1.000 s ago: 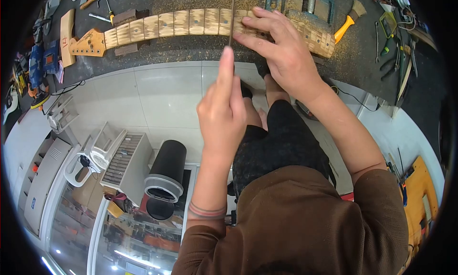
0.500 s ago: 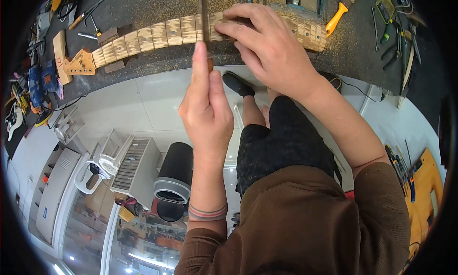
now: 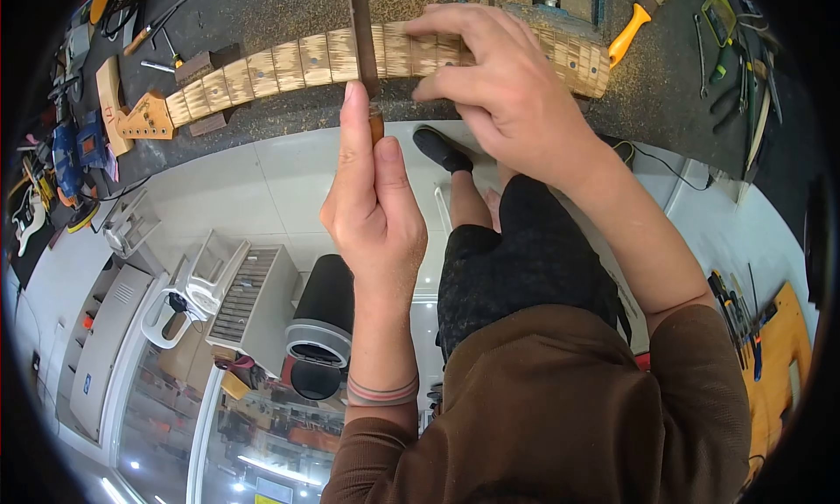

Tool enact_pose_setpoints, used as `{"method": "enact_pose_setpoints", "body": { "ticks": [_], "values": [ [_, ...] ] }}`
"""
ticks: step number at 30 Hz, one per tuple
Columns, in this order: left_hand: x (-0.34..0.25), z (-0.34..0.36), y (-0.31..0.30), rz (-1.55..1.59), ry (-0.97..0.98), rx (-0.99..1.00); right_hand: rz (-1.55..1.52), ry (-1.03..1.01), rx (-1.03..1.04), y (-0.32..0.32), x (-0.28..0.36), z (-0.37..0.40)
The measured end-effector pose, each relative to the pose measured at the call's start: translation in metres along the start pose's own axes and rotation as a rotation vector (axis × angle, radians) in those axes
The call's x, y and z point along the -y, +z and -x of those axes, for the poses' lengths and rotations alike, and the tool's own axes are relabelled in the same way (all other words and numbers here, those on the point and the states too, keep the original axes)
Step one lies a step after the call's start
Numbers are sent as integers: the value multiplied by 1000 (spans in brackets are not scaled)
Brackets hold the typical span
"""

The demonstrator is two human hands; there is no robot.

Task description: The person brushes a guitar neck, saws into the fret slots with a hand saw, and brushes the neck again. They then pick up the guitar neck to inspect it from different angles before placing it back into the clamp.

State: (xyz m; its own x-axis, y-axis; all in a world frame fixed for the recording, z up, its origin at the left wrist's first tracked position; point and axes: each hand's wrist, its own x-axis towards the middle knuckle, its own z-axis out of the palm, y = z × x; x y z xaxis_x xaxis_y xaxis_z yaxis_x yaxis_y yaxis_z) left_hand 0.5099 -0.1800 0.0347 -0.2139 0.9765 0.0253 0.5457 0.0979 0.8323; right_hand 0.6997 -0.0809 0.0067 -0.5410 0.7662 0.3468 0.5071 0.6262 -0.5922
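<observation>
A guitar neck point(image 3: 289, 71) with a streaky, pale-and-brown fretboard and dot inlays lies across the workbench, its headstock point(image 3: 149, 117) to the left. My left hand point(image 3: 376, 198) is closed round the wooden handle of a flat file point(image 3: 361, 36), index finger stretched along it. The dark blade crosses the fretboard near its middle, pointing away from me. Just right of the blade, my right hand point(image 3: 512, 93) is over the neck with its fingers spread, one fingertip by the far edge and another by the near edge. Its palm side is hidden.
Sawdust covers the dark workbench point(image 3: 289, 5). Wooden supports point(image 3: 208, 65) sit by the neck's left part. A vise point(image 3: 564, 1) and a yellow-handled brush point(image 3: 630, 36) are at the back right. Pliers and other tools lie far right; a blue power tool point(image 3: 66, 158) is at left.
The file has shifted slightly left and tilted. My right fingers have spread wider, the lower ones moving from on the fretboard to its near edge.
</observation>
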Motion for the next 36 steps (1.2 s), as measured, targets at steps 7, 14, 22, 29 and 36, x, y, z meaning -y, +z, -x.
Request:
{"method": "enact_pose_setpoints", "body": {
  "ticks": [7,14,22,29,36],
  "values": [
    [3,1,4,17,8,19,-5,155,-98,9,8,-5],
    [8,0,6,-15,55,16,67,145,-109,12,10,-5],
    [9,-3,8,-73,174,2,-12,195,7,1,15,-8],
    [2,26,-5,-50,-49,109,107,166,20,-1,17,-10],
    [2,42,-8,-161,-41,95,134,188,64,-5,17,-10]
  ]
}}
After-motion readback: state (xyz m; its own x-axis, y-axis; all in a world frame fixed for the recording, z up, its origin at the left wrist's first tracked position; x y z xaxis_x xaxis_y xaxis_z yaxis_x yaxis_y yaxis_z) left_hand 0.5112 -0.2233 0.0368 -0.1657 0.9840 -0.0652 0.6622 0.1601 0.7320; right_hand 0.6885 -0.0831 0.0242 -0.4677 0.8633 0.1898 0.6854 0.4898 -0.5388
